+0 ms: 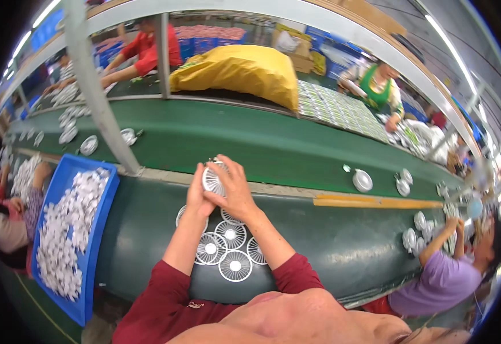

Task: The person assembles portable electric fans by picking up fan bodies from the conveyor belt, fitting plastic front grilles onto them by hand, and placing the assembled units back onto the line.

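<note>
White ribbed cover (213, 180) is what I have closed between both hands: my left grip (196, 198) cups its left side, my right grip (236, 192) wraps over its right, and together they hold it over the pale ledge (285, 189) that edges the green belt (296, 155). It is round, with thin ribs fanning out toward the rim; fingers cover part of it, so I can't make out all of its face. Just below my grip, nearer my body, loose white grilles (230, 234) lie on the dark green surface (308, 241), some overlapping, with open spokes around a solid middle disc, a few partly hidden by my wrists. Well to the left of my grip is a long blue tray (102, 223) with raised walls, heaped with small white pieces (72, 229) whose exact shape is too small to tell. Beyond my grip, across the belt, a bulging yellow sack (245, 71) keeps its contents hidden, and behind it blue crates (202, 45) are piled with pinkish things (216, 32).
</note>
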Motion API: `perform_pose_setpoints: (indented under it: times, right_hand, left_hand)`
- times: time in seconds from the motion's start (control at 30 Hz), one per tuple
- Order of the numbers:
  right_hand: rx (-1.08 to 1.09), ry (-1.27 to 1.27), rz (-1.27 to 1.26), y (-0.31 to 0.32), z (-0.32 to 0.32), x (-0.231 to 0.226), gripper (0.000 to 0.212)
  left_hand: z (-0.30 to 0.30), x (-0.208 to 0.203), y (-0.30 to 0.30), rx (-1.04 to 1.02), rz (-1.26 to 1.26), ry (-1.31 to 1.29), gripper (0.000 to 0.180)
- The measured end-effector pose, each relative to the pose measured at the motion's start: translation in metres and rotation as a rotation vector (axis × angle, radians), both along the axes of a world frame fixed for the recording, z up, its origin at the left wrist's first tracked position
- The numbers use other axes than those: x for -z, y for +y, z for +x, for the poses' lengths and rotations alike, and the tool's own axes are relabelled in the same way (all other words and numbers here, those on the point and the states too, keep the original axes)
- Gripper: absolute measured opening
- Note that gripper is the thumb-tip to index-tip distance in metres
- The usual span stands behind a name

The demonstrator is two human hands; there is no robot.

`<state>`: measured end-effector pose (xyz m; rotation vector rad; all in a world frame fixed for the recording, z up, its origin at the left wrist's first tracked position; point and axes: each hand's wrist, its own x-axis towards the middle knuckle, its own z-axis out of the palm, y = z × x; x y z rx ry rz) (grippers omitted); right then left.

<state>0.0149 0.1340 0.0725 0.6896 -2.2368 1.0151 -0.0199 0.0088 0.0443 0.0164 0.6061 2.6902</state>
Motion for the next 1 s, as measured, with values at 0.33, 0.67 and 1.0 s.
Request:
perform_pose_setpoints:
  times: [0.33,0.67,1.0]
  right_hand:
    - [-0.402,-0.512,-0.724,-0.019,0.003,0.009,0.062]
    - [-0.509,-0.688,-0.962,-0.015,-0.004,0.015,0.053]
    - [0.639,-0.037,-0.047,0.106,-0.049,0.051,0.058]
  left_hand:
    - [0.032,-0.008,0.023,-0.916,-0.889,0.802,0.027]
    - [0.025,-0.001,0.024,-1.007,-1.008,0.932,0.03]
    - [-0.014,0.005,-0.013,-0.605,-1.289,0.762,0.045]
